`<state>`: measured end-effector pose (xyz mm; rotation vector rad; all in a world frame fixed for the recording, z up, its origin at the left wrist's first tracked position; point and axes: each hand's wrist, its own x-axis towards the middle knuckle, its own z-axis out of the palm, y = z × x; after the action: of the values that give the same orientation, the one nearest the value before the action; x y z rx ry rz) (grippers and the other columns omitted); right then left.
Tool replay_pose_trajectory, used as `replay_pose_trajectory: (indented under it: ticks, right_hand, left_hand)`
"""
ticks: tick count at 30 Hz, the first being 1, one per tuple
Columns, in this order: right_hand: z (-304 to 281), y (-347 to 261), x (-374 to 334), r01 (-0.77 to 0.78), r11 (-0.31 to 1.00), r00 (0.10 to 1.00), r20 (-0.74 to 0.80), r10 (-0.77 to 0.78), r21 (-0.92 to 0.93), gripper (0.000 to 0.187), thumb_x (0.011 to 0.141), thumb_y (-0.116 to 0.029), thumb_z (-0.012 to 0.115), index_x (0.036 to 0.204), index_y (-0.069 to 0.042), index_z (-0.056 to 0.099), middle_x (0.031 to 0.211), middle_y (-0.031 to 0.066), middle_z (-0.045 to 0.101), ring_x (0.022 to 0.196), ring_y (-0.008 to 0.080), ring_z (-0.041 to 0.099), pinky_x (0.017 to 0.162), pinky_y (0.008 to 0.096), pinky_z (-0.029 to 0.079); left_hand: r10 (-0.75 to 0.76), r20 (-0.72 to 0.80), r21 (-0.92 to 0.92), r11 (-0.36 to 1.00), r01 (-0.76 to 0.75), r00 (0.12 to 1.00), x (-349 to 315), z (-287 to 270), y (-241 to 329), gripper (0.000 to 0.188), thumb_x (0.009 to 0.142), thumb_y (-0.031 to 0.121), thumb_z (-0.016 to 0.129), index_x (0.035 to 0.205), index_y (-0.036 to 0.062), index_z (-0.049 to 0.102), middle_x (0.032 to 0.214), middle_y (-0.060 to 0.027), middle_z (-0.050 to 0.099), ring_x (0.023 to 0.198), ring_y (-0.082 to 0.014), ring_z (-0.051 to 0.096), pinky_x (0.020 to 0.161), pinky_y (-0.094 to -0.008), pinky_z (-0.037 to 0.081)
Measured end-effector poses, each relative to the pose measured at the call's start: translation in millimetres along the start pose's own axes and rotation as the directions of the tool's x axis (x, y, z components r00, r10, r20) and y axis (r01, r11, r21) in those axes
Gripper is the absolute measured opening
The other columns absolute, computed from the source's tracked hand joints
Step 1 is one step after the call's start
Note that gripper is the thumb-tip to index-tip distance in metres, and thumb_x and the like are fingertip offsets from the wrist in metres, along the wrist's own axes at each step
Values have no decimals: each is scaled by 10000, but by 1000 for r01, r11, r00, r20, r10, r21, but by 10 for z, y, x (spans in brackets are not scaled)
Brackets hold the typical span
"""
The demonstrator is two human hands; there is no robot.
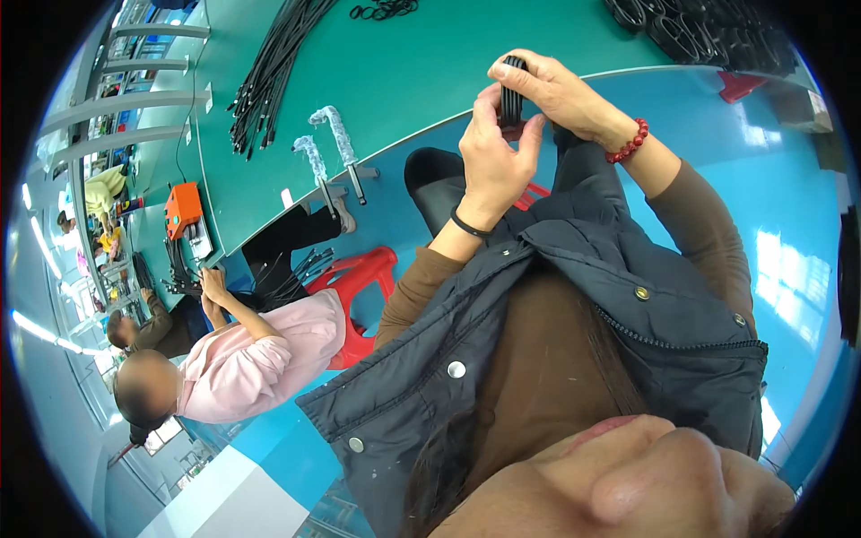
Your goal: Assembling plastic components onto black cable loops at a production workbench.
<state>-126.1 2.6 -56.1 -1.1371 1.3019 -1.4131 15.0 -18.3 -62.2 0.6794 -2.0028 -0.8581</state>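
Note:
Between my two hands, past the near edge of the green table, is a coiled black cable [512, 95]. My left hand [495, 157] grips it from the near side, fingers closed on the coil and thumb raised beside it. On the other side my right hand [554, 94] pinches the top of the coil between thumb and fingers. The loops stand on edge, pressed close together. Part of the coil's lower end is hidden behind my fingers.
Long black cables [276, 76] lie in a bundle on the green table [421, 54]. Coiled black cables [695, 31] are heaped at the far right. Two wrapped clamps [336, 134] grip the table edge. A person in pink [260, 368] sits at left by a red stool [363, 287] and an orange device [183, 211].

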Motion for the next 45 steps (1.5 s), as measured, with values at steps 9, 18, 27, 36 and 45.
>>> replay_pose_trajectory:
  ticks: [9,18,27,36,45]
  right_hand:
    - [-111,-6,-118,102,988,993,-51,-108,-115,285,966,-311,567,991,-29,599,808,45,618,710,97,555,603,191,450]
    - [-314,-89,-216,-3,1000,1000,31,4,-23,296,983,-305,539,1119,-44,565,1123,126,656,979,146,618,806,249,517]
    - [-249,-35,-259,92,928,995,-69,-72,360,334,939,-251,607,1191,-41,541,1174,149,630,983,174,621,790,263,531]
    - [-739,-298,-158,1,999,984,-180,6,39,416,863,-132,675,1238,-32,525,1057,100,619,884,157,596,762,233,510]
    - [-2963,-421,1085,-135,870,895,-436,-98,-474,455,723,-310,752,972,42,605,847,157,612,732,279,561,718,351,494]
  left_hand:
    - [-91,65,107,991,83,994,17,104,72,374,801,23,622,1144,-48,491,850,-144,628,588,-206,596,546,-288,517]
    - [-217,230,-474,826,304,949,-92,162,100,253,905,35,581,1112,-61,471,980,-159,616,754,-228,678,706,-272,572]
    - [-253,284,-641,667,380,925,4,166,124,254,916,25,577,1131,-54,468,1013,-163,608,806,-228,685,730,-274,573]
    - [190,-47,106,977,-184,981,258,101,-98,260,821,40,665,1054,-18,563,1171,-174,589,869,-250,636,735,-305,531]
    - [167,20,577,804,-148,986,405,-122,-810,155,805,47,642,954,20,607,1163,-172,590,1011,-353,582,878,-399,480]
